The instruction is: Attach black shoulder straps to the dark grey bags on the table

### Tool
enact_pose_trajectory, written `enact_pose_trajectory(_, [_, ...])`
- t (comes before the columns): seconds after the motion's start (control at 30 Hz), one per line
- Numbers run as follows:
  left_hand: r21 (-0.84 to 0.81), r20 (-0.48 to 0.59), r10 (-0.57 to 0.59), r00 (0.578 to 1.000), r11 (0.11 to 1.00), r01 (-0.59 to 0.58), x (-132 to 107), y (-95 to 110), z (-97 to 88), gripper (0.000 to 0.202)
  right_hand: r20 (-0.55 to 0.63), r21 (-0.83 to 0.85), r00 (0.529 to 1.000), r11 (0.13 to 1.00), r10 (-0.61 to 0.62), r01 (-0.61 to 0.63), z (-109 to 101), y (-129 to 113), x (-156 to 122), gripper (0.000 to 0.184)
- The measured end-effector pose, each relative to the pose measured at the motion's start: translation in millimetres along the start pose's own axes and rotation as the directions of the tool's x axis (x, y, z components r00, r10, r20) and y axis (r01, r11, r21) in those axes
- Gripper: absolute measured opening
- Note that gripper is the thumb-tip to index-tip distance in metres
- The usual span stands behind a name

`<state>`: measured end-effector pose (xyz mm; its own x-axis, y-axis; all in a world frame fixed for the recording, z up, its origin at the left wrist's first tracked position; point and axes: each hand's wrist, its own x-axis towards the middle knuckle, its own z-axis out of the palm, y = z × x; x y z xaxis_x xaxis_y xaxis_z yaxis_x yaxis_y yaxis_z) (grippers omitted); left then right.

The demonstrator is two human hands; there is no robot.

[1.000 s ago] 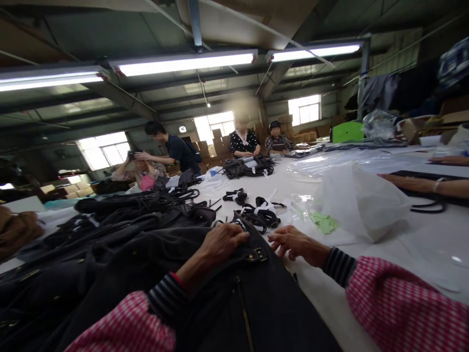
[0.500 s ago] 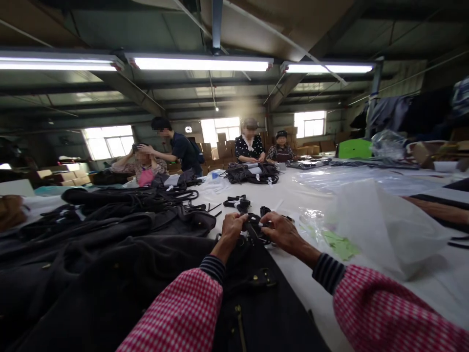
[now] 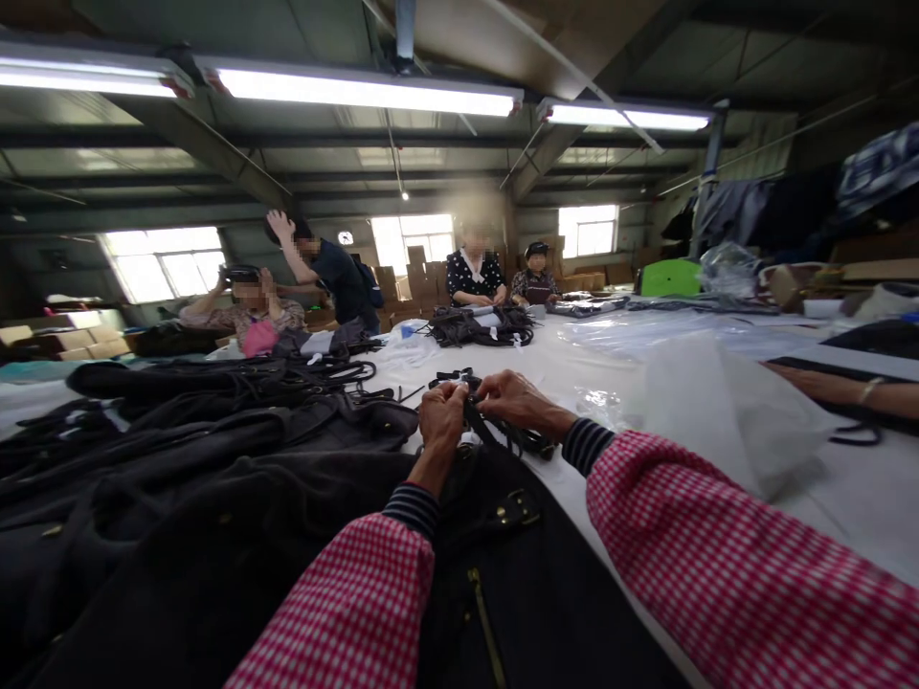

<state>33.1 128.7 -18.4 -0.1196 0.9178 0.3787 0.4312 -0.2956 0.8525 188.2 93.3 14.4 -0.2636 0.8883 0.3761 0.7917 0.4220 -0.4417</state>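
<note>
— What do the person's hands have hold of?

— A narrow black strap [image 3: 511,438]. The left hand [image 3: 441,416] is curled tight around one end. The right hand [image 3: 513,397] pinches it just beside the left, fingers bent over the top. The two hands almost touch.

— What does the strap look like?

— Flat, dark and limp, like webbing or thin leather. From the hands it trails down to the right and lies in loose loops on the white surface [image 3: 560,368].

— And where is it?

— Just past the far edge of a black bag [image 3: 402,574] that lies under the person's forearms. The bag is matte, soft cloth, with a small brass buckle [image 3: 511,507] and a brass zipper [image 3: 482,612] running down its front.

— The sleeves?

— The sleeves [image 3: 718,565] are of red-and-white checked cloth, with dark striped cuffs at the wrists.

— What lies around the hands?

— On the left is a heap of bags [image 3: 215,431], black and crumpled, with cords on top. On the right stands a cloudy plastic bag [image 3: 725,411], thin and puffed up. Beyond it a co-worker's forearm [image 3: 840,388] rests on the surface. Farther off lies a tangled bundle of straps [image 3: 481,325] in front of seated people.
</note>
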Motion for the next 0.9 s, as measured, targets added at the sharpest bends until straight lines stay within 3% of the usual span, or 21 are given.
enact_pose_trajectory(0.17, [0.080,-0.089,0.015,0.996,0.997,-0.008,-2,6,-4.4,0.031,0.001,-0.103,0.999,0.993,-0.052,0.052,-21,-15,-3,0.022])
enact_pose_trajectory(0.27, [0.127,-0.143,-0.014,0.990,0.991,0.032,1,1,-6.1,0.032,0.155,-0.271,0.973,0.940,-0.169,0.207,-38,-21,-14,0.024])
enact_pose_trajectory(0.33, [0.144,-0.160,-0.036,0.986,0.988,0.060,3,-4,-5.0,0.032,0.259,-0.281,0.941,0.914,-0.220,0.291,-48,-20,-28,0.021])
enact_pose_trajectory(0.5, [0.183,-0.077,-0.037,0.996,0.982,0.051,1,-8,5.6,0.030,0.268,-0.108,0.931,0.953,-0.246,0.283,-61,-6,-73,0.014])
enact_pose_trajectory(0.7, [0.265,-0.095,-0.106,0.990,0.956,0.128,1,-16,1.0,0.030,0.173,-0.032,0.964,0.977,-0.203,0.212,-43,10,-97,0.016])
enact_pose_trajectory(0.8, [0.317,-0.106,-0.153,0.982,0.931,0.180,6,-27,-4.5,0.030,0.245,0.115,0.951,0.979,-0.190,0.166,-36,18,-111,0.013])
enact_pose_trajectory(0.9, [0.366,-0.102,-0.164,0.981,0.911,0.191,8,-32,-6.3,0.030,0.348,0.331,0.921,0.942,-0.177,0.056,-39,23,-142,0.012])
